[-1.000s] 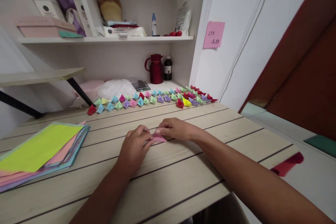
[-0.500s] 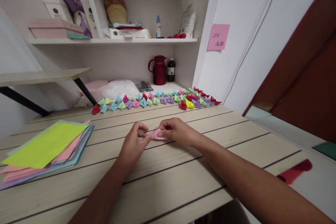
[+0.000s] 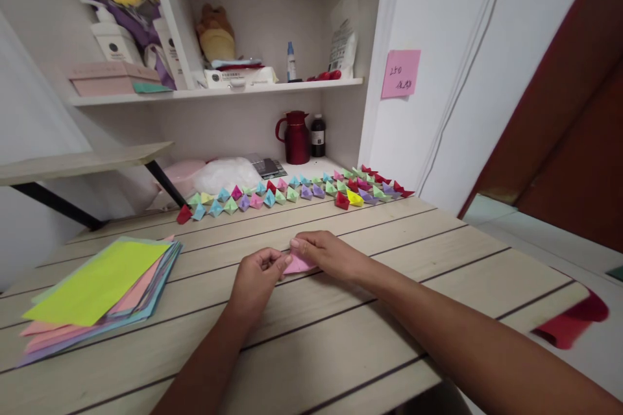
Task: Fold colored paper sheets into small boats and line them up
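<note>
Pink folded paper (image 3: 298,265), one: mid-way between near and far edges of surface (image 3: 311,337); pinched by left hand (image 3: 257,277) and right hand (image 3: 331,255); more face exposed than half a second ago.

Left hand (image 3: 257,277), right hand (image 3: 327,254) close together, both pinching.

The table (image 3: 335,343) was viewed from close above by one head-worn camera, faced forward and down, with the shelf (image 3: 272,88) taken in beyond.
</note>
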A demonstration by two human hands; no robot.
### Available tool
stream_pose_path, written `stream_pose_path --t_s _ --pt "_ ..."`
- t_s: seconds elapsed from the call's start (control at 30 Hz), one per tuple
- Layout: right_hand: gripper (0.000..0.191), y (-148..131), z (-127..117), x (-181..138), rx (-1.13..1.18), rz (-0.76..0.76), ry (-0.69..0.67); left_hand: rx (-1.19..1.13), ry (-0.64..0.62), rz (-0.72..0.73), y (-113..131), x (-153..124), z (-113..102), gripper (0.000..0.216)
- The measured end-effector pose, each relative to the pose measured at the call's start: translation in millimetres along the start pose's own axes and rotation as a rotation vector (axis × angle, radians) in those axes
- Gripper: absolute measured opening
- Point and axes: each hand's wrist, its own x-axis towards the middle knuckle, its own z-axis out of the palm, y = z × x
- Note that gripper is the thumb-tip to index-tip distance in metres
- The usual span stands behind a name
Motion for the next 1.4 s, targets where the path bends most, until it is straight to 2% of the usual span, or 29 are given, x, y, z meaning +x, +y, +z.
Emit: stream_pose_path --t_s 0.23,0.33,0.43,0.47,0.57,0.63,0.73,0.83,0.97,1.13,1.2,1.33,1.4 --pt "0.047 -1 -4 -2 -0.022 0.097 -0.06 -0.025 0.074 -0.022 2 -1 -1 0.026" --pt "0.035 -1 -2 -4 0.028 0.059 -0.037 -0.069 0.099 -0.034 2 -2 -4 0.031" --pt "0.07 -4 3 -4 0.024 -0.069 -0.036 -0.11 0.093 -0.031 2 -3 -6 0.035" --pt "0.071 -5 4 -5 -0.018 -0.127 -0.014 -0.124 0.081 -0.033 2 -3 -7 0.036" --pt "0.04 -8 4 -4 -0.196 -0.266 0.11 -0.159 0.006 -0.057 5 -3 -7 0.037" --pt "0.025 -7 2 -3 -0.287 -0.303 0.164 -0.182 -0.069 -0.082 7 -4 -7 0.035" --pt "0.017 -2 -2 -1 -0.337 -0.324 0.225 -0.229 -0.177 -0.1 9 -6 -6 0.035" --pt "0.012 2 -3 1 -0.305 -0.322 0.246 -0.27 -0.183 -0.092 8 -8 -5 0.038" --pt "0.016 1 1 0 -0.282 -0.309 0.215 -0.318 -0.202 -0.068 5 -8 -5 0.036" --pt "0.061 -5 2 -4 -0.202 -0.378 0.15 -0.458 -0.173 -0.107 5 -7 -6 0.029" --pt "0.06 -5 1 -4 -0.178 -0.434 0.154 -0.5 -0.162 -0.13 5 -6 -8 0.029" --pt "0.041 -5 -2 -3 -0.195 -0.501 0.171 -0.51 -0.168 -0.139 6 -5 -9 0.029" --pt "0.047 -6 -3 -3 -0.223 -0.5 0.141 -0.511 -0.16 -0.136 6 -5 -9 0.029"
